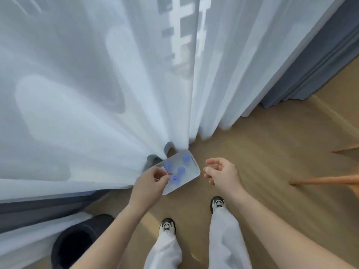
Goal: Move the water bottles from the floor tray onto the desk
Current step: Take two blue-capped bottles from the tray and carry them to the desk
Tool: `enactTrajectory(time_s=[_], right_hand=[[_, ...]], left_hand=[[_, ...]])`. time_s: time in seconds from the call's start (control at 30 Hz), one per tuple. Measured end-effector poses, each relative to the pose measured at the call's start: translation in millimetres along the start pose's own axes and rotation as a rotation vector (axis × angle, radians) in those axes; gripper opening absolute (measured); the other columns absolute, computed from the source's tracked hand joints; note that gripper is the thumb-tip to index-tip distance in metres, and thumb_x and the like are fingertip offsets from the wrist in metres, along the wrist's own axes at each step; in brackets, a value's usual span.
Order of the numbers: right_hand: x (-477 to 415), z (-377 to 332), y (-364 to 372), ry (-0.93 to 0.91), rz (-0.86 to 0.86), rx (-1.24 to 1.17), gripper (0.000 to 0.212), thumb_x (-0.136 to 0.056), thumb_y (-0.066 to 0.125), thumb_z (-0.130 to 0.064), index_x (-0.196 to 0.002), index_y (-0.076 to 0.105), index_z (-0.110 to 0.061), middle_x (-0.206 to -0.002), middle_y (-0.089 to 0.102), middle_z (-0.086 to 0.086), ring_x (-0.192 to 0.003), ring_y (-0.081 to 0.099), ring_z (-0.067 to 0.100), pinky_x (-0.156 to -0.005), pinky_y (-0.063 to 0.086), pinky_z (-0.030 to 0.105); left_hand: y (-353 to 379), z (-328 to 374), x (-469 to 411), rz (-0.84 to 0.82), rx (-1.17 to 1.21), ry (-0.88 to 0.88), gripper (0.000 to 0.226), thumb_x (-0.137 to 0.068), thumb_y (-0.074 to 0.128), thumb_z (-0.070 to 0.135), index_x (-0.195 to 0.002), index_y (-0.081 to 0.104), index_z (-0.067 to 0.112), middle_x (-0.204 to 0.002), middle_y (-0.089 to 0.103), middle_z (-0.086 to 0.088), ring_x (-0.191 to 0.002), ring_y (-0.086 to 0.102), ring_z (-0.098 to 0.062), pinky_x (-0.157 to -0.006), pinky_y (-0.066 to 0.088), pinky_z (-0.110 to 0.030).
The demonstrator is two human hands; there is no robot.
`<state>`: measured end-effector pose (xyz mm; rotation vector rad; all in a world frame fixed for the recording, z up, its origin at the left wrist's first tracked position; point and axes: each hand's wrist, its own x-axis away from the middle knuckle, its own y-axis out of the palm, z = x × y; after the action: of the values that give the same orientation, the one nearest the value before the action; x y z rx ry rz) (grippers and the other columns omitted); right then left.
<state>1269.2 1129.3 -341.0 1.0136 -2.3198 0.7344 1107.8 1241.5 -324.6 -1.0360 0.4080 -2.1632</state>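
A pale tray [191, 172] lies on the wooden floor at the foot of the sheer curtain. Several clear water bottles with blue caps [181, 169] stand in it, seen from above. My left hand [150, 180] reaches over the tray's near left corner. Its fingers are pinched on the top of a bottle with a red label [169, 174]. My right hand [221, 174] hovers to the right of the tray with its fingers apart and curled, holding nothing. The desk is out of view.
White sheer curtains [97, 84] hang to the floor behind the tray, with a grey drape [314, 70] at the right. A black round bin [77, 243] stands at the lower left. Two wooden legs [326, 180] jut in from the right. My feet [168, 226] stand just short of the tray.
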Motion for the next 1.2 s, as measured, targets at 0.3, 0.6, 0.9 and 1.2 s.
enactTrajectory(time_s=[0.3, 0.6, 0.9, 1.2], right_hand=[[-239.3, 150.6, 60.6, 0.052, -0.276, 0.366, 0.038, -0.081, 0.053, -0.007, -0.117, 0.057, -0.021, -0.106, 0.062, -0.001, -0.086, 0.058, 0.017, -0.073, 0.049, 0.027], [-400.3, 297.6, 147.8, -0.052, -0.592, 0.755, 0.080, -0.082, 0.054, -0.006, -0.147, 0.018, -0.036, -0.147, 0.037, 0.001, -0.126, 0.047, 0.022, -0.088, 0.046, 0.032], [-423.6, 342.1, 183.6, -0.208, -0.450, 0.658, 0.047, -0.085, 0.061, -0.008, -0.126, 0.047, -0.025, -0.117, 0.058, 0.000, -0.091, 0.062, 0.016, -0.085, 0.047, 0.036], [-300.4, 241.3, 55.3, -0.199, -0.318, 0.432, 0.050, -0.075, 0.074, -0.021, -0.119, 0.055, -0.036, -0.106, 0.060, -0.005, -0.068, 0.055, 0.008, -0.068, 0.040, 0.009]], left_hand=[[161.1, -156.4, -169.3, -0.137, -0.125, -0.404, 0.062, -0.076, 0.070, 0.030, -0.133, 0.044, 0.022, -0.116, 0.060, 0.003, -0.093, 0.059, -0.012, -0.077, 0.048, -0.027], [294.5, -285.3, -320.7, 0.011, -0.007, -0.347, 0.082, -0.069, 0.077, 0.024, -0.139, 0.035, 0.032, -0.134, 0.054, 0.005, -0.119, 0.052, -0.019, -0.088, 0.043, -0.031], [327.2, -304.5, -322.6, 0.307, 0.078, -0.254, 0.062, -0.069, 0.077, 0.018, -0.126, 0.054, 0.029, -0.098, 0.063, 0.010, -0.090, 0.057, -0.013, -0.079, 0.044, -0.024], [233.3, -194.8, -204.5, 0.397, 0.304, -0.236, 0.067, -0.057, 0.087, 0.013, -0.112, 0.054, 0.034, -0.100, 0.065, 0.023, -0.084, 0.055, 0.024, -0.068, 0.039, 0.006]])
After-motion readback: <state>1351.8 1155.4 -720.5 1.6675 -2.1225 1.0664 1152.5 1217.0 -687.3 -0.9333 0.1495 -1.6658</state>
